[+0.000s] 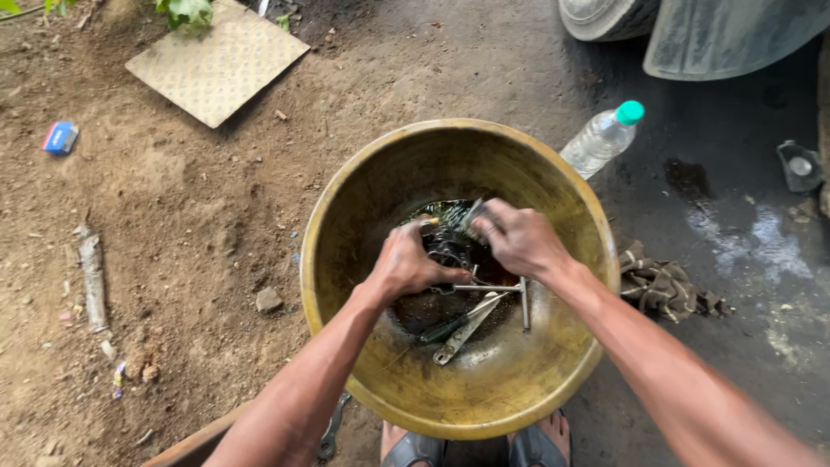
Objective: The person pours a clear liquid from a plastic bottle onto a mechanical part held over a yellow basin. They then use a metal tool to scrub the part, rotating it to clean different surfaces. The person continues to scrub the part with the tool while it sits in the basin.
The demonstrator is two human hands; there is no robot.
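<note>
Small blue packet (60, 137) on dirt

tools (471, 324) in basin (346, 216), bottle (601, 140) behind, rag (666, 287) right

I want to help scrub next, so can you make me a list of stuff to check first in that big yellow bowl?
1. Left hand grips the dark metal part: ok.
2. Right hand holds the brush against it: ok.
3. Bowl sits level on the ground: ok.
4. Loose tools lie clear of the fingers: ok.
5. Depth of the dark liquid: cannot tell.
6. Rag close by the bowl: ok.
</note>
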